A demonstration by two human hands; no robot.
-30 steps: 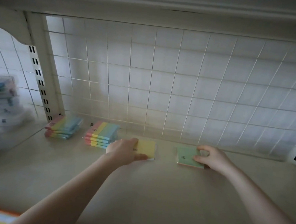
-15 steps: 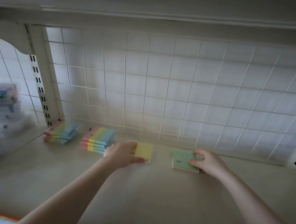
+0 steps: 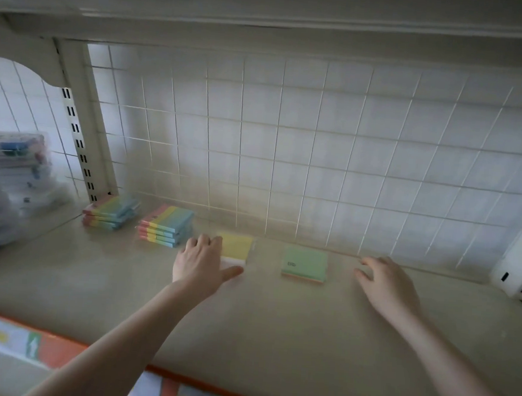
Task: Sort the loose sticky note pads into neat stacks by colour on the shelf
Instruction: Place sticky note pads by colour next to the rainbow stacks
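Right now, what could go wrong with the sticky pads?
The left hand rests on the yellow pad, close beside a striped stack; a sideways nudge might knock that stack crooked. The right hand is off the green pad, which lies loose and slightly askew, so it may end up untidy.

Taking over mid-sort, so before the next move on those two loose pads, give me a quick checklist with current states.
1. Left hand on yellow pad: ok, fingers rest on its left edge.
2. Right hand free: ok, open, apart from the green pad.
3. Green pad flat on shelf: ok.
4. Two striped stacks neat: ok.
5. Yellow pad gripped: cannot tell.
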